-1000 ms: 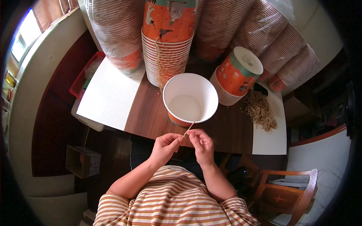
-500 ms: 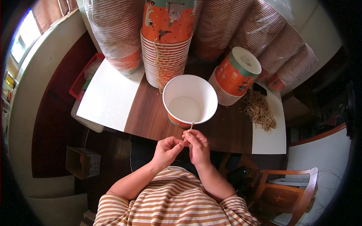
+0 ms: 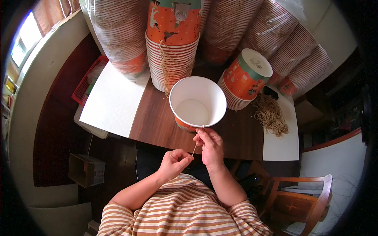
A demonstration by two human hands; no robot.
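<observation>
Upright at the middle of the table stands an open paper tub (image 3: pixel 214 94), white inside and orange outside. A thin tan string (image 3: pixel 194 150) runs from the tub's near rim down to my hands. My right hand (image 3: pixel 211 148) is just below that rim, its thumb and fingers pinched on the string. Lower and to the left, my left hand (image 3: pixel 173 163) pinches the string's lower part. The stretch between the two hands is taut. How the string is fixed at the rim is too small to make out.
Behind the tub rises a tall stack of orange tubs (image 3: pixel 171 65), with string strands (image 3: pixel 167 70) hanging down its front. A shorter stack (image 3: pixel 246 78) stands to the right, beside a tangled string heap (image 3: pixel 271 117). Plastic-wrapped stacks (image 3: pixel 118 35) line the back. A wooden chair (image 3: pixel 295 204) is at lower right.
My right hand has moved up and right to the tub's rim. My left hand has dropped slightly, so the hands are farther apart with more string showing between them.
</observation>
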